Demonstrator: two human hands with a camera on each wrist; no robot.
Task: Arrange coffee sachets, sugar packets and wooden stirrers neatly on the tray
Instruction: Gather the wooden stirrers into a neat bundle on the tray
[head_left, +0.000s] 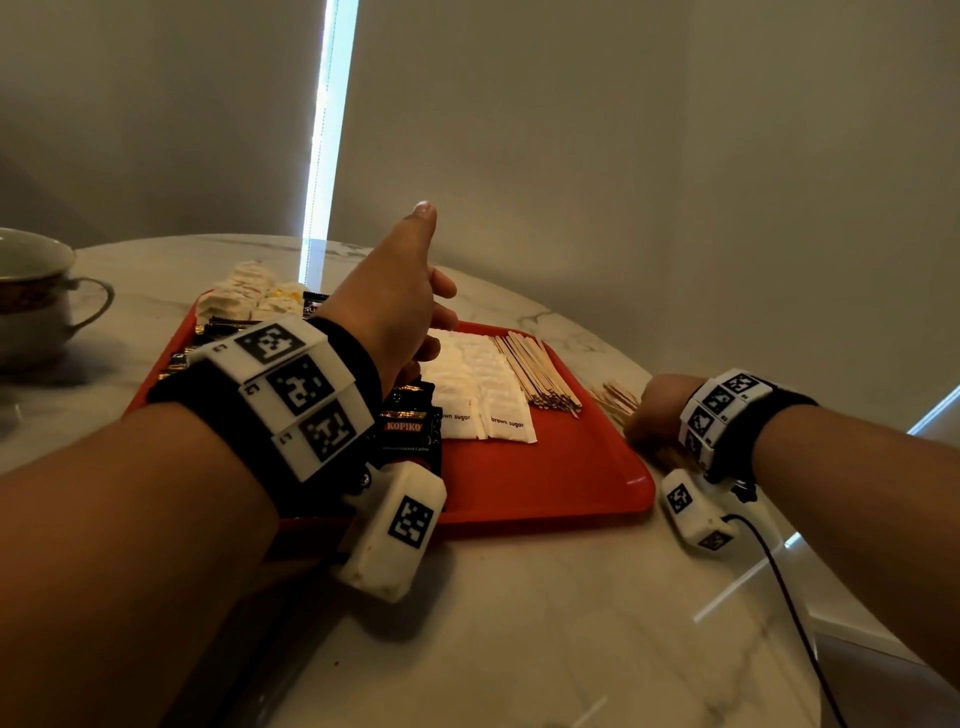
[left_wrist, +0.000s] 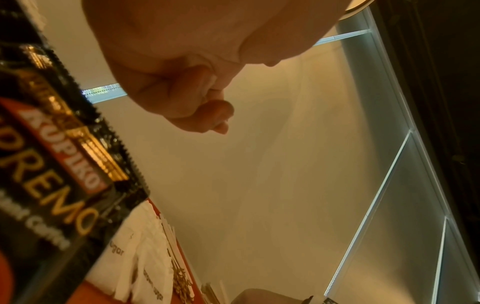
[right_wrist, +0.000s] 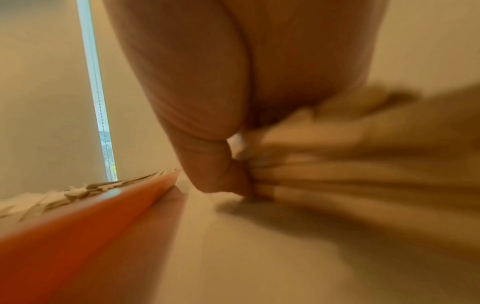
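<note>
A red tray (head_left: 545, 483) holds black coffee sachets (head_left: 410, 431) on its left, white brown-sugar packets (head_left: 483, 384) in the middle and a row of wooden stirrers (head_left: 535, 369) to the right of the packets. My left hand (head_left: 415, 306) hovers above the tray with the thumb raised and the fingers curled in; it holds nothing, as the left wrist view of the hand (left_wrist: 197, 98) also shows. On the table just right of the tray, my right hand (head_left: 657, 410) grips a bunch of loose stirrers (right_wrist: 337, 174), blurred in the right wrist view.
A heap of white and yellow packets (head_left: 244, 291) lies at the tray's far left corner. A cup (head_left: 36, 296) stands on the marble table at the far left. A black cable (head_left: 795, 613) runs from my right wrist across the table's right edge.
</note>
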